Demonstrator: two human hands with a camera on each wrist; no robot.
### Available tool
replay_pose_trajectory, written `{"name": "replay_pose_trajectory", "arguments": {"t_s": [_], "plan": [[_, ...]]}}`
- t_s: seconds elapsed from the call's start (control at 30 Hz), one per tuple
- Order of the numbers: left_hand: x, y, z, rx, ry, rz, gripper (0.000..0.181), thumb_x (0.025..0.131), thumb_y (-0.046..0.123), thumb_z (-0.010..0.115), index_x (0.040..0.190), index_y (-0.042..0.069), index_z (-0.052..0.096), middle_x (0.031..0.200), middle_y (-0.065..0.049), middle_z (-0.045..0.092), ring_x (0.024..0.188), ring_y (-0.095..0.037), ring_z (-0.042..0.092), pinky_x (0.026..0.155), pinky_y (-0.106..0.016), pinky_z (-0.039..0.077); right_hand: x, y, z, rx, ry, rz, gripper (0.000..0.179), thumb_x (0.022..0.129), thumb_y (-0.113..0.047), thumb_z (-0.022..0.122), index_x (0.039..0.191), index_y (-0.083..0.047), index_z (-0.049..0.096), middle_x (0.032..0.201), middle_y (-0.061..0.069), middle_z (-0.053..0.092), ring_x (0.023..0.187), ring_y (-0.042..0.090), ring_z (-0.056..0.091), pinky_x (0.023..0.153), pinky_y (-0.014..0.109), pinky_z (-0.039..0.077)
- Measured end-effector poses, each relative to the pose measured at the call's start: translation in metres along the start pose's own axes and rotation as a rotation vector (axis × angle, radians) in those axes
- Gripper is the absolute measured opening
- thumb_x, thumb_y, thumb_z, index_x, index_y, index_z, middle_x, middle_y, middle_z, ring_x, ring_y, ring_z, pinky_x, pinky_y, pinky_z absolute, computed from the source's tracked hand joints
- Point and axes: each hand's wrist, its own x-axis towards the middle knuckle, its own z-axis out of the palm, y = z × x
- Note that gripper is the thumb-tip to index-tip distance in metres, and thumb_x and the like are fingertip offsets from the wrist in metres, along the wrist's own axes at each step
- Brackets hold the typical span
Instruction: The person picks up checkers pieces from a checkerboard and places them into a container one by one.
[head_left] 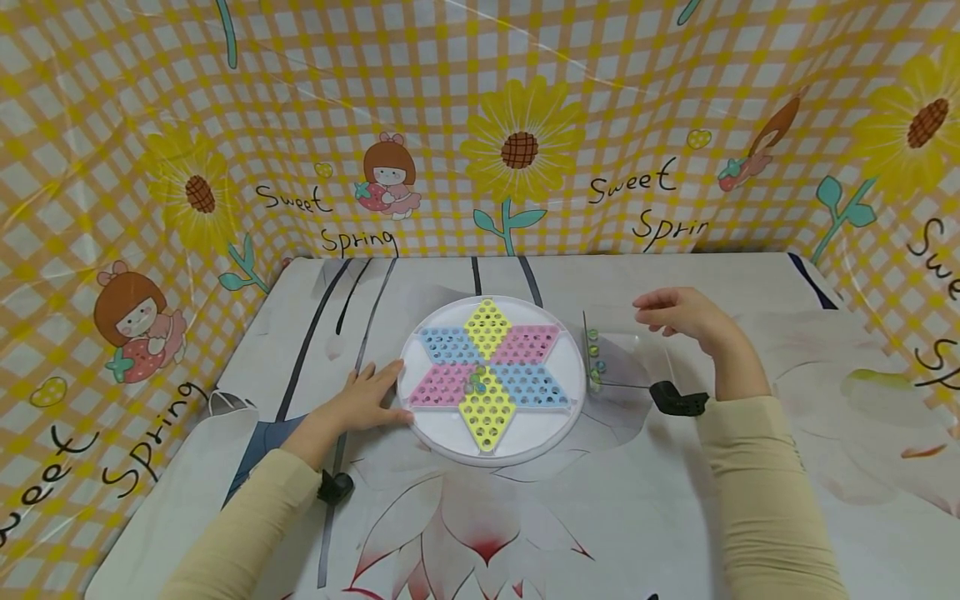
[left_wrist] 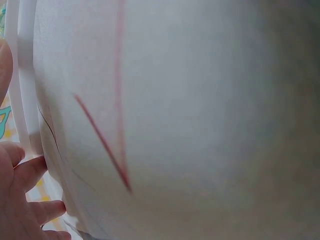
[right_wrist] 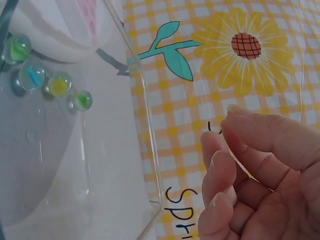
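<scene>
A round white Chinese checkers board (head_left: 429,435) with a yellow, pink and blue star lies on the table. A few glass marbles (head_left: 480,386) sit near its centre, left of the middle. My left hand (head_left: 363,402) rests at the board's left rim, fingers spread and thumb against the edge. To the board's right stands a clear plastic box (head_left: 643,343), with several glass marbles (right_wrist: 59,84) lined up along its left side. Above the box's right edge hovers my right hand (head_left: 684,317), its fingers loosely bent. No marble shows between the thumb and fingertips in the right wrist view.
White cloth with a printed lotus (head_left: 480,533) and dark stripes covers the table. A yellow checked curtain (head_left: 435,100) with sunflowers rises behind and at both sides. Black wrist-camera mounts (head_left: 678,398) are visible by both forearms.
</scene>
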Motion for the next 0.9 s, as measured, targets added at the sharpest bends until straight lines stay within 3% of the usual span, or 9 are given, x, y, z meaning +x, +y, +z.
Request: {"name": "replay_pose_trajectory", "arguments": {"t_s": [0.33,0.63,0.9], "plan": [[0.0,-0.001,-0.001,0.01,0.004,0.011,0.099,0.078,0.057,0.061,0.146,0.0,0.016,0.15,-0.018,0.018,0.134,-0.05,0.009,0.106,-0.063,0.003,0.005,-0.02,0.021,0.025,-0.001,-0.032,0.047,0.09,-0.033,0.057,0.125,-0.002,0.05,0.112,0.017,0.058,0.092,0.024,0.053,0.075,0.029,0.045],[-0.001,0.0,-0.001,0.009,0.006,0.002,0.096,0.079,0.052,0.063,0.146,0.001,0.016,0.151,-0.017,0.018,0.134,-0.051,0.009,0.105,-0.063,0.003,0.02,-0.047,0.053,0.08,-0.041,-0.081,0.04,0.089,-0.022,0.058,0.122,0.0,0.054,0.109,0.014,0.056,0.086,0.023,0.051,0.074,0.03,0.046],[-0.001,0.001,-0.001,-0.001,0.004,0.001,0.097,0.079,0.053,0.063,0.146,0.002,0.016,0.151,-0.017,0.018,0.134,-0.049,0.008,0.106,-0.062,0.002,0.033,-0.066,0.09,0.073,-0.15,-0.163,0.038,0.087,-0.018,0.059,0.119,0.002,0.056,0.099,0.01,0.057,0.083,0.019,0.052,0.072,0.028,0.046]]}}
